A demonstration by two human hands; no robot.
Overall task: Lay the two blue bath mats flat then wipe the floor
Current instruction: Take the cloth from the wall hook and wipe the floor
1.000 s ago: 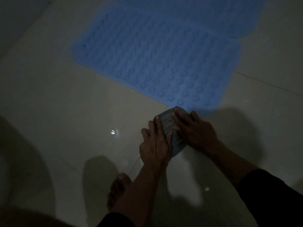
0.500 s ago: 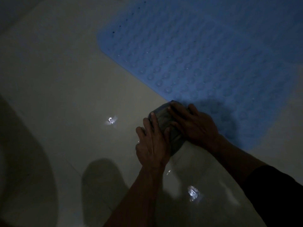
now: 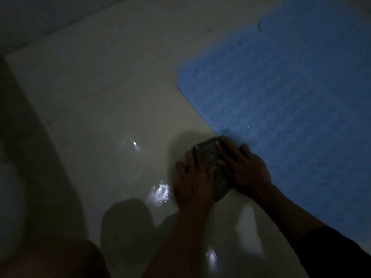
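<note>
Hands flat: left hand [image 3: 193, 180], right hand [image 3: 246, 170] pressing cloth [image 3: 213, 157] on floor [image 3: 112, 109].

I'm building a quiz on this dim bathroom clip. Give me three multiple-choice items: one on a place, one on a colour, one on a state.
1. Where is the cloth?
A. on the floor beside the mat's edge
B. in the middle of the mat
C. held up in the air

2. What colour is the nearer mat?
A. red
B. blue
C. green

3. How are the hands placed?
A. both pressed flat on the cloth
B. one on it, one lifted
C. both off it

Key: 1 A, the cloth lies on the pale floor at the mat's border. 2 B, its bumpy surface is blue. 3 A, the left hand and right hand both rest on it.
</note>
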